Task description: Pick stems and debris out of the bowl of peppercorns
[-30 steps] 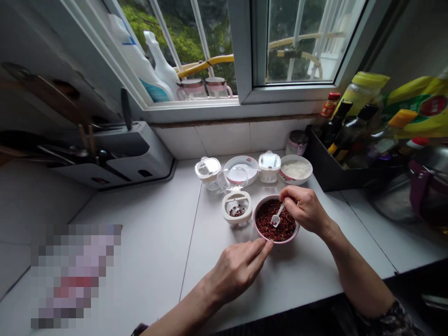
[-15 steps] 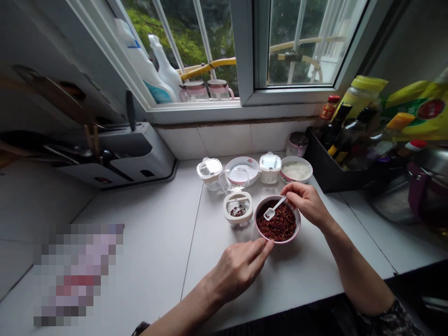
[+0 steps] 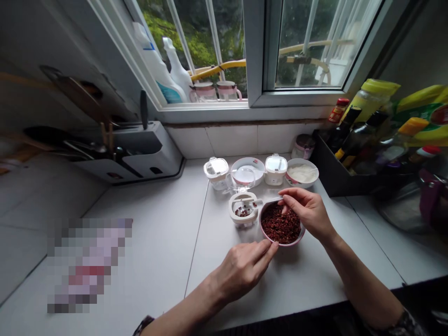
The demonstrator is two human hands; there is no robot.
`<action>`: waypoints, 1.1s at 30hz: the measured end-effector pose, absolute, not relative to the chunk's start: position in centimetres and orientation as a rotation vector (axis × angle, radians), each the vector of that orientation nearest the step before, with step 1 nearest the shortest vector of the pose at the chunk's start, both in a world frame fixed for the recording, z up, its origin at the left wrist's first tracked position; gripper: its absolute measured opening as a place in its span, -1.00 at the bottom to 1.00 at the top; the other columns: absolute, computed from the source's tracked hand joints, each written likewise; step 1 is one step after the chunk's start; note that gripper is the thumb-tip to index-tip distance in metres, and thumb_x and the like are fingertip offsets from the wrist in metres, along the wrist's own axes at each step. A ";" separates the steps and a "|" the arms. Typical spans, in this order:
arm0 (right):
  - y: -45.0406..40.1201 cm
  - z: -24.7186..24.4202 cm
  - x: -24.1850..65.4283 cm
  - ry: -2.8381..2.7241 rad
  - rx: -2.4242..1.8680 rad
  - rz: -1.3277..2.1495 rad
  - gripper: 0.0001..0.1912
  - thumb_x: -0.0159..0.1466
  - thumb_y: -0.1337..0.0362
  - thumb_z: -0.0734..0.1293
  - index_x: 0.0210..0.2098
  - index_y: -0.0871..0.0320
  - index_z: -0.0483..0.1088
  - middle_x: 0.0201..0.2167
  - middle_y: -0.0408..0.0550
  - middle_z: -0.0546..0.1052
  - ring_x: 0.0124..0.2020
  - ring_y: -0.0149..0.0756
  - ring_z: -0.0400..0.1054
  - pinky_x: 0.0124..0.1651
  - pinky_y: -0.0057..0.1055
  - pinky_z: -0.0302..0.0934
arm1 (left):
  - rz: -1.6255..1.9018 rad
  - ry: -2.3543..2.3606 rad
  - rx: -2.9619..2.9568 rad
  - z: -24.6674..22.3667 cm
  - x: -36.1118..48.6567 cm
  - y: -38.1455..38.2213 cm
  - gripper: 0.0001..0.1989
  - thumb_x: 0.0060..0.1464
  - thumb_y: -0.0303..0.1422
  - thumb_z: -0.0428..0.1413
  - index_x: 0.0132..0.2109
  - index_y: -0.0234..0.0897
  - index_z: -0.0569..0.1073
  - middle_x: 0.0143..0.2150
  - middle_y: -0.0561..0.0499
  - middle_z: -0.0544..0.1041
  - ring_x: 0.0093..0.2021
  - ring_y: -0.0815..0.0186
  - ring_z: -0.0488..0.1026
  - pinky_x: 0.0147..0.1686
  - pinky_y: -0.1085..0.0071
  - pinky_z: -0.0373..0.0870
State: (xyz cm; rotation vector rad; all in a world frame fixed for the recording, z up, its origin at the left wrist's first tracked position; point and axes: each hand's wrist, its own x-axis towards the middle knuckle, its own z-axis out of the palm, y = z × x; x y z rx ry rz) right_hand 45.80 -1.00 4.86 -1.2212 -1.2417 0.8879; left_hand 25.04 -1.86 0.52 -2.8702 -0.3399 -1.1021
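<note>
My right hand (image 3: 308, 210) pinches the handle of a small white spoon (image 3: 270, 200). The spoon's scoop, with a few dark red bits in it, is over the right edge of an open seasoning jar (image 3: 232, 211). Some red-brown peppercorns lie inside that jar, and its clear lid is tipped back. To its right stands a pink-rimmed bowl (image 3: 297, 242) filled with dried red peppercorns (image 3: 282, 226). With its fingers closed at the near edge, my left hand (image 3: 245, 268) grips the bowl's rim.
Behind are two lidded seasoning jars (image 3: 216, 173) (image 3: 276, 171), a bowl of white grains (image 3: 254, 163) and a bowl of white powder (image 3: 303, 173). A utensil holder (image 3: 154, 158) stands left, a dark bottle box (image 3: 325, 163) right. A blurred packet (image 3: 94, 261) lies on the left.
My right hand has swung the spoon left, from above the peppercorns in the bowl to the open jar. My left hand stays at the bowl's rim. The view has shifted slightly.
</note>
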 end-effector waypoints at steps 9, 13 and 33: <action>-1.7 3.5 44.2 -1.866 -0.973 0.130 -0.72 0.30 0.46 0.21 -0.12 0.14 0.51 -0.24 0.06 0.63 -0.21 -0.22 0.52 -0.13 -0.23 0.42 | -1.118 -0.349 -2.867 0.3 25.0 -1.9 -0.70 0.30 -0.57 -0.09 0.12 -0.52 0.35 -0.21 -0.20 0.58 -0.37 0.30 0.56 -0.48 0.46 0.53; -1.8 3.5 44.8 -1.973 -0.914 -0.004 -0.67 0.29 0.47 0.18 -0.07 0.12 0.49 -0.21 0.07 0.62 -0.22 -0.20 0.52 -0.13 -0.20 0.40 | -1.128 -0.355 -2.868 0.3 25.1 -1.9 -0.68 0.30 -0.58 -0.10 0.15 -0.49 0.33 -0.21 -0.19 0.58 -0.35 0.30 0.56 -0.46 0.47 0.53; -1.0 5.0 46.9 -1.885 -1.411 0.332 -0.81 0.22 0.47 0.17 -0.38 0.16 0.39 -0.46 -0.10 0.53 -0.45 -0.36 0.38 -0.35 -0.45 0.22 | -1.080 -0.332 -2.883 0.1 24.8 -1.9 -0.68 0.28 -0.60 -0.10 0.12 -0.51 0.36 -0.17 -0.23 0.58 -0.29 0.27 0.57 -0.42 0.46 0.55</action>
